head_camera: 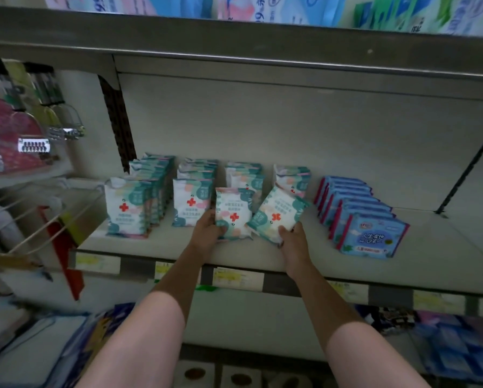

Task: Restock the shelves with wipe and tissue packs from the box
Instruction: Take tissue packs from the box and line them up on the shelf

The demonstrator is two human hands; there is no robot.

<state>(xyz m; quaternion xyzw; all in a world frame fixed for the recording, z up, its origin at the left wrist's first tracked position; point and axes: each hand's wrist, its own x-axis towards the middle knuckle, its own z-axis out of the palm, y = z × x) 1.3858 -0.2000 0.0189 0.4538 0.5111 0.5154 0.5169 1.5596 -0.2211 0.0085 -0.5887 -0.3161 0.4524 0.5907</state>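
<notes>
- The pale flat shelf board (332, 264) has bare room to the right of the blue packs and in front of the rows, up to its front lip with paper price labels (237, 278); the grey metal shelf above (262, 49) overhangs it.
- The left hand (206, 233) grips the lower left edge of an upright white-and-teal wipe pack with a red cross (233, 212), fingers curled round it; the pack stands on the board at the front of the third row.
- The right hand (292, 242) holds the bottom corner of a second, similar pack tilted to the right (276, 215), fingers wrapped under it.
- Four rows of matching white-and-teal packs (147, 189) stand behind and to the left, close to both held packs.
- A row of blue rectangular tissue packs (369, 236) stands just right of the right hand.
- Hanging goods on wire hooks (33, 144) crowd the far left.
</notes>
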